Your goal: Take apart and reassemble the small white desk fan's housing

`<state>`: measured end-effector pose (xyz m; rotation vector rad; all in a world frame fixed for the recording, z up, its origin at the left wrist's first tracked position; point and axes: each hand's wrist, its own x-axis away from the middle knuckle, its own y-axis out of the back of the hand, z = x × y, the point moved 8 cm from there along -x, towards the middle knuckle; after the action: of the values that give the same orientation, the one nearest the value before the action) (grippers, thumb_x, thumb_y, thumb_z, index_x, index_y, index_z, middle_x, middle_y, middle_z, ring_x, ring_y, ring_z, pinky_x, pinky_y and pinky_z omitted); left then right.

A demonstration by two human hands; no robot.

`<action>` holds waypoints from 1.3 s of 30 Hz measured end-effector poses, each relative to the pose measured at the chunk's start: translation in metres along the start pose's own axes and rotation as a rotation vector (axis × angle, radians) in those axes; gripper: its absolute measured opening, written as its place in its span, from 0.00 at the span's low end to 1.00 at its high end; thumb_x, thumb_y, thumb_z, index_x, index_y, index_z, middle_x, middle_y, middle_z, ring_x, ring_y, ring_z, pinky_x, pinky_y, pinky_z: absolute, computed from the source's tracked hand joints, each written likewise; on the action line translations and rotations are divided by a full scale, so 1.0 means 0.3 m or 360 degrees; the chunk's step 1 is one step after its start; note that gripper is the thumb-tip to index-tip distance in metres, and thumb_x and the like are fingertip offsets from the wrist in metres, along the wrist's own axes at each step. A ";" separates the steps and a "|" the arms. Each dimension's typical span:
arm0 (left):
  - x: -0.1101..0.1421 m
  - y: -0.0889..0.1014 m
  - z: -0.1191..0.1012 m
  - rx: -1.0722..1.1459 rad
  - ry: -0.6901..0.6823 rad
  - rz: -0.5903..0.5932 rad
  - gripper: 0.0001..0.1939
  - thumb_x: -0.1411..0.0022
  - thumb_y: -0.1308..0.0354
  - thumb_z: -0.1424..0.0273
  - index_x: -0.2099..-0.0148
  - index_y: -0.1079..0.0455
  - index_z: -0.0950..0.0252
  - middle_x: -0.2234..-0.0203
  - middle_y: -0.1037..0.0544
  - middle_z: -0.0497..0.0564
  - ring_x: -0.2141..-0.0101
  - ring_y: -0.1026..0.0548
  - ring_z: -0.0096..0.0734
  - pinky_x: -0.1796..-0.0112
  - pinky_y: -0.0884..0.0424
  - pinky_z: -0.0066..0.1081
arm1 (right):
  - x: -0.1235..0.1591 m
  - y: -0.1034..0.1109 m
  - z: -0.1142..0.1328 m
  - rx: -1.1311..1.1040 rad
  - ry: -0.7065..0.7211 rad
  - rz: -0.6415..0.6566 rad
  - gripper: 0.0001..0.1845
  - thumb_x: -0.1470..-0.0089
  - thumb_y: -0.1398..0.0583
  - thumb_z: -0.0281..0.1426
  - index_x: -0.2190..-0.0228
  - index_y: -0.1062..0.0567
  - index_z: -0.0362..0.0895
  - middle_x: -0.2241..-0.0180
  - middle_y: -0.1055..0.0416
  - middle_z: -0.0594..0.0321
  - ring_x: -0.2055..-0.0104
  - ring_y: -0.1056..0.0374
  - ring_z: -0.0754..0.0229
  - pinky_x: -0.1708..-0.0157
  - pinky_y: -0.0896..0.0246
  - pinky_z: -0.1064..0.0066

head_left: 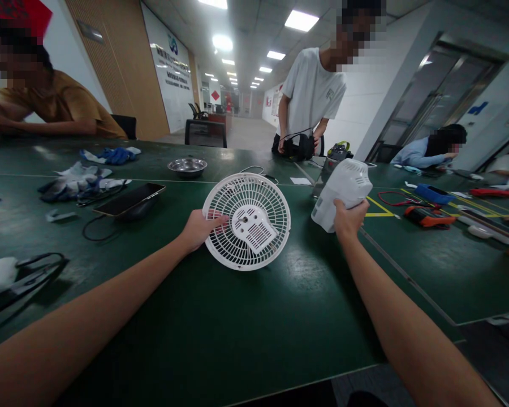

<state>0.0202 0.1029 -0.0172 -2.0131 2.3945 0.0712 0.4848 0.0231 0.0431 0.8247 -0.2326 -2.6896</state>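
Observation:
My left hand [201, 229] grips the left rim of a round white fan grille [274, 206], thumb on the front and fingers showing behind the bars. The grille stands tilted over the green table, with a slotted plate at its centre. In my right hand [351, 219] is a white plastic housing [343, 189] with vent slots at its upper end. The fingers wrap its near side, and it is held tilted above the table, apart from the grille. A thin cord [254, 168] shows behind the grille.
On the green table [237, 328] lie a metal bowl [187, 165], a phone [130, 199], gloves [78, 180] and cables to the left. An orange-black meter [429, 216] and a blue case [433, 194] lie right. A person [314, 85] stands opposite; others sit at both sides.

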 end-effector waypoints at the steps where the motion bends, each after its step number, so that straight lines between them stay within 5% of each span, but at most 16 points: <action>1: 0.000 0.001 0.000 -0.0018 0.0010 -0.0007 0.11 0.47 0.30 0.69 0.62 0.23 0.67 0.69 0.17 0.54 0.69 0.18 0.38 0.63 0.21 0.39 | -0.003 0.004 0.006 -0.0030 0.0036 -0.0017 0.39 0.56 0.34 0.43 0.45 0.38 0.44 0.44 0.34 0.46 0.39 0.38 0.39 0.40 0.48 0.43; 14: 0.006 -0.003 -0.002 -0.0039 0.0035 0.0061 0.12 0.46 0.30 0.68 0.59 0.23 0.66 0.67 0.17 0.54 0.67 0.18 0.39 0.61 0.21 0.41 | -0.055 0.001 0.003 -0.0573 0.0280 -0.0066 0.38 0.54 0.34 0.44 0.46 0.40 0.42 0.48 0.33 0.50 0.48 0.31 0.49 0.47 0.36 0.55; 24: 0.007 0.000 -0.005 -0.0034 0.0028 0.0022 0.12 0.46 0.30 0.69 0.60 0.23 0.67 0.68 0.17 0.54 0.67 0.18 0.39 0.60 0.21 0.42 | -0.022 0.057 0.080 -0.0279 0.0379 -0.0133 0.40 0.51 0.36 0.45 0.42 0.41 0.44 0.44 0.36 0.50 0.48 0.35 0.51 0.50 0.37 0.57; 30: 0.000 0.000 0.003 -0.0014 0.0026 0.0046 0.12 0.46 0.30 0.68 0.59 0.23 0.66 0.67 0.16 0.54 0.67 0.17 0.39 0.61 0.21 0.41 | 0.052 0.101 0.198 -0.0286 0.0622 -0.0151 0.42 0.53 0.35 0.44 0.41 0.41 0.43 0.44 0.37 0.49 0.45 0.36 0.49 0.49 0.37 0.56; 34: 0.006 -0.002 -0.005 -0.0035 0.0038 0.0036 0.11 0.45 0.31 0.69 0.58 0.23 0.66 0.66 0.16 0.54 0.65 0.17 0.40 0.60 0.21 0.42 | 0.150 0.041 0.272 -0.0362 0.0700 0.0171 0.41 0.53 0.35 0.46 0.41 0.39 0.44 0.46 0.33 0.51 0.49 0.32 0.49 0.53 0.34 0.58; 39: 0.017 -0.010 -0.021 -0.0018 0.0017 0.0059 0.12 0.45 0.31 0.70 0.58 0.23 0.66 0.65 0.16 0.54 0.66 0.17 0.39 0.60 0.21 0.42 | 0.262 -0.110 0.248 -0.0330 0.0518 0.0691 0.39 0.55 0.33 0.49 0.46 0.33 0.43 0.53 0.27 0.53 0.60 0.29 0.53 0.61 0.32 0.62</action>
<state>0.0225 0.0972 -0.0111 -1.9793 2.4434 0.0741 0.3727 0.0315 0.0555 0.9974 -0.0461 -2.1021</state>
